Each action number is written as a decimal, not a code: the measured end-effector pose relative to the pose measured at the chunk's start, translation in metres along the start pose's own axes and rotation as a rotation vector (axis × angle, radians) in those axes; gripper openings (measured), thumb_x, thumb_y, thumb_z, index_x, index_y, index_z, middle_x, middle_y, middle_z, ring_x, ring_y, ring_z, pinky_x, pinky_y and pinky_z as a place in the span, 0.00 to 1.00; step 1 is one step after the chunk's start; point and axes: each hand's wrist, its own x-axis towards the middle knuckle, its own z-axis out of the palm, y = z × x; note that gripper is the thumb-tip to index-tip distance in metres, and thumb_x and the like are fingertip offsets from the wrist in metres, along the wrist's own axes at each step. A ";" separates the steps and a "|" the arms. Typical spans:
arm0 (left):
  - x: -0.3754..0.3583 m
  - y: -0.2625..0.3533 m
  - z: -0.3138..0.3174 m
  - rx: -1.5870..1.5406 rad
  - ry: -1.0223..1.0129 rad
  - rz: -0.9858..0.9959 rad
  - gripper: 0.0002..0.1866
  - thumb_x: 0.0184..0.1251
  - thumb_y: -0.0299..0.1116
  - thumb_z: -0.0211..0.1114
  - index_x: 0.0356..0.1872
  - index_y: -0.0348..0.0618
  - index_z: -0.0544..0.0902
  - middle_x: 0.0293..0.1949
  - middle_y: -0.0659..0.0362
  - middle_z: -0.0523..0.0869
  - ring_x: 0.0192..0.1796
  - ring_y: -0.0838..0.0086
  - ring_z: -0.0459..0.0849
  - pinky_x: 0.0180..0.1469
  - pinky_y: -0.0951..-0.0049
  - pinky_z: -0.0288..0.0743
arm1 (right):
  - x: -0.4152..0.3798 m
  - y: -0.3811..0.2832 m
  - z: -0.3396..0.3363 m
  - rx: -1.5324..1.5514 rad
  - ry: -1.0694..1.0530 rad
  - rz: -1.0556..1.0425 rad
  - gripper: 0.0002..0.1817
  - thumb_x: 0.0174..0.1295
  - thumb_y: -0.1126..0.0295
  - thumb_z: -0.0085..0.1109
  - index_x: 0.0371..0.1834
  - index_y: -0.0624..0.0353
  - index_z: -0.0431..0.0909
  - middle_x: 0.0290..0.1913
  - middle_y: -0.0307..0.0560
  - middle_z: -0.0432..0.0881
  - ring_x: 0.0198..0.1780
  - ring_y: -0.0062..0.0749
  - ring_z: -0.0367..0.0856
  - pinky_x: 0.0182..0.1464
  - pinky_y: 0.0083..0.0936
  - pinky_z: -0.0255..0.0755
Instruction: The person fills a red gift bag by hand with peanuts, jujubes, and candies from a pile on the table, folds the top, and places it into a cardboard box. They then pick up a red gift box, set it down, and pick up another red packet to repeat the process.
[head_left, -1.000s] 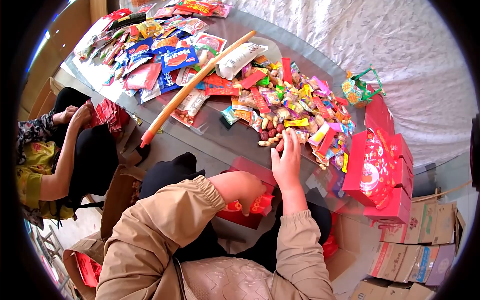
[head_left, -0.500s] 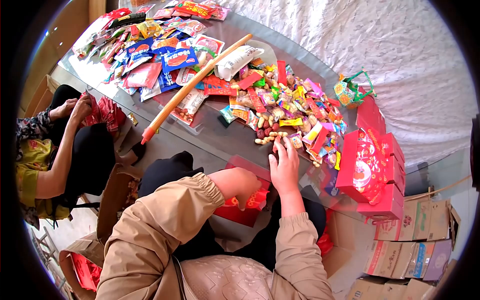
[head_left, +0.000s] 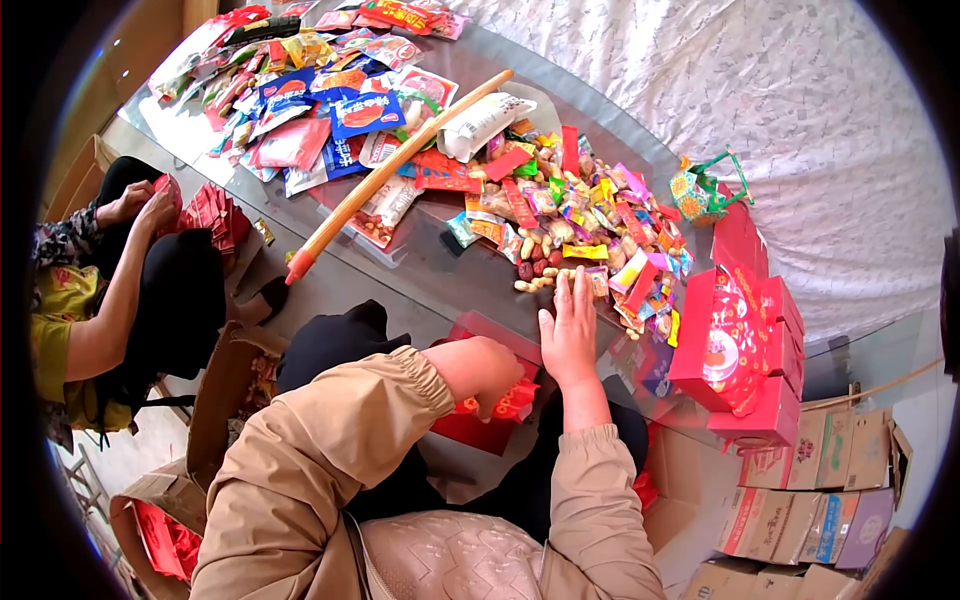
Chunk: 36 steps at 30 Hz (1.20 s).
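My left hand (head_left: 480, 372) is bent downward with its fingers curled round a red bag (head_left: 516, 400) printed in gold; the fingertips are partly hidden. Below the bag is a red box (head_left: 470, 430) over my lap. My right hand (head_left: 569, 330) lies at the table's near edge, fingers stretched out and thumb apart, its fingertips beside some peanuts (head_left: 535, 284). Just above them are several red dates (head_left: 540, 267) and a heap of wrapped candies (head_left: 600, 215).
A wooden stick (head_left: 400, 160) lies across the glass table (head_left: 420, 270) beside snack packets (head_left: 365, 115). Red boxes (head_left: 750, 350) stand at the right, near a small green basket (head_left: 700, 190). Cartons (head_left: 800, 520) are stacked lower right. At left, a person's hands (head_left: 145, 205) hold a red packet.
My right hand's fingers have straightened and drawn closer together near the peanuts. My left hand has barely moved. The view has shifted slightly, and the other person's red packet shows more clearly.
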 end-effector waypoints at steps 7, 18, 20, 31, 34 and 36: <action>0.006 -0.006 0.010 0.008 0.069 0.032 0.38 0.39 0.48 0.84 0.54 0.42 0.83 0.48 0.52 0.88 0.52 0.55 0.86 0.53 0.57 0.80 | 0.017 0.003 0.003 0.048 0.038 -0.049 0.29 0.62 0.66 0.63 0.67 0.55 0.71 0.66 0.57 0.69 0.71 0.57 0.63 0.72 0.50 0.58; 0.009 -0.001 -0.007 -0.125 -0.113 0.049 0.52 0.38 0.47 0.83 0.69 0.43 0.69 0.55 0.48 0.85 0.57 0.51 0.83 0.58 0.55 0.75 | 0.021 -0.002 -0.004 0.093 0.032 -0.033 0.16 0.60 0.65 0.66 0.50 0.55 0.78 0.54 0.47 0.75 0.57 0.49 0.73 0.60 0.44 0.68; 0.010 0.000 -0.009 -0.146 -0.131 0.054 0.52 0.38 0.47 0.83 0.69 0.43 0.69 0.56 0.48 0.84 0.58 0.50 0.82 0.59 0.56 0.75 | 0.019 0.001 -0.001 0.115 0.064 -0.026 0.13 0.60 0.64 0.66 0.46 0.53 0.79 0.48 0.46 0.76 0.52 0.48 0.75 0.55 0.42 0.72; -0.016 -0.005 -0.037 -0.769 -0.116 0.411 0.42 0.49 0.38 0.83 0.66 0.42 0.70 0.56 0.55 0.84 0.59 0.68 0.81 0.62 0.64 0.73 | 0.007 0.000 -0.008 0.174 0.007 0.132 0.09 0.63 0.64 0.65 0.44 0.54 0.83 0.41 0.45 0.79 0.43 0.45 0.81 0.44 0.36 0.76; -0.018 -0.012 -0.038 -0.899 -0.114 0.378 0.41 0.49 0.36 0.84 0.64 0.43 0.71 0.57 0.57 0.83 0.59 0.72 0.80 0.62 0.65 0.73 | 0.004 0.013 -0.023 0.568 0.131 0.243 0.09 0.68 0.68 0.62 0.46 0.60 0.84 0.39 0.48 0.81 0.41 0.40 0.82 0.45 0.29 0.75; -0.020 -0.013 -0.039 -0.961 -0.080 0.432 0.41 0.48 0.36 0.84 0.64 0.43 0.71 0.56 0.58 0.83 0.59 0.73 0.79 0.62 0.66 0.73 | -0.001 0.015 -0.046 0.833 0.165 0.293 0.08 0.69 0.72 0.60 0.46 0.64 0.82 0.40 0.43 0.80 0.41 0.29 0.79 0.46 0.24 0.73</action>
